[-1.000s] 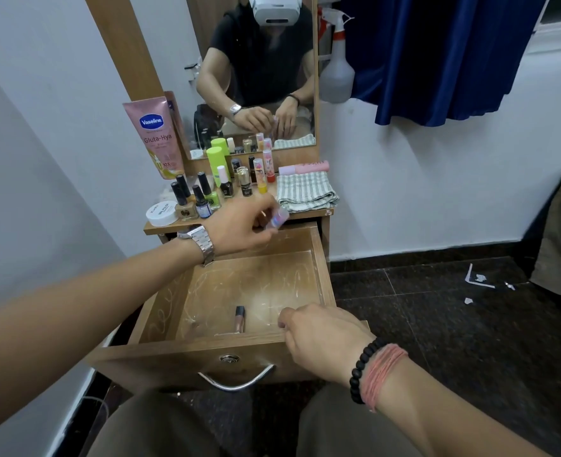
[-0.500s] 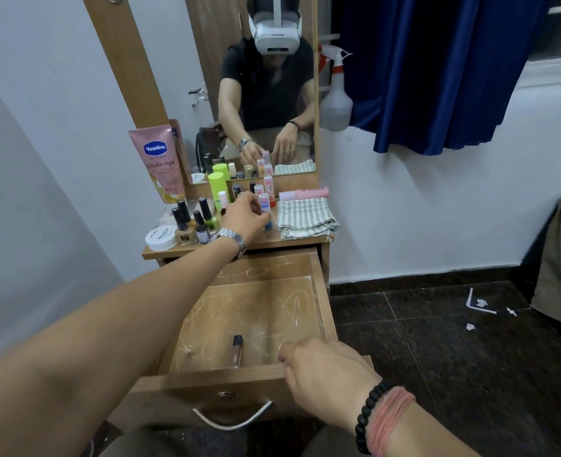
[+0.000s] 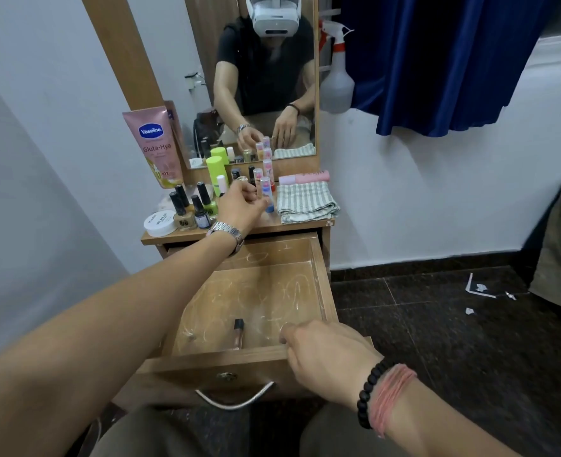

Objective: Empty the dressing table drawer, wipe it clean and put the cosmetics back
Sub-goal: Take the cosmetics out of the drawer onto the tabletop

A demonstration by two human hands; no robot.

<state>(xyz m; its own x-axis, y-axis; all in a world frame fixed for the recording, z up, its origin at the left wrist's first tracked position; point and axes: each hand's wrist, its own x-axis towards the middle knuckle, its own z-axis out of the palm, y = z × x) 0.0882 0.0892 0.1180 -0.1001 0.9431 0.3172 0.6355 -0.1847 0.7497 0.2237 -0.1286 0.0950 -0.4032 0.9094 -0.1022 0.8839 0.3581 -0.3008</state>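
One tube (image 3: pixel 238 333) is left in the drawer (image 3: pixel 320 285); my left hand (image 3: pixel 239 206) has just stood the lip balm (image 3: pixel 266 194) upright, fingers loosening, right hand (image 3: pixel 322 361) gripping the front edge.

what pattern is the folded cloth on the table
Green-and-white stripes on the cloth, head view.

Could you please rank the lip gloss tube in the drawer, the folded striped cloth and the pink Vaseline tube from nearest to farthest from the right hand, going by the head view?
From the right hand on the drawer's front edge:
1. Lip gloss tube, just left of it on the drawer floor.
2. Folded striped cloth, on the tabletop's right side.
3. Pink Vaseline tube, leaning at the far left by the mirror.
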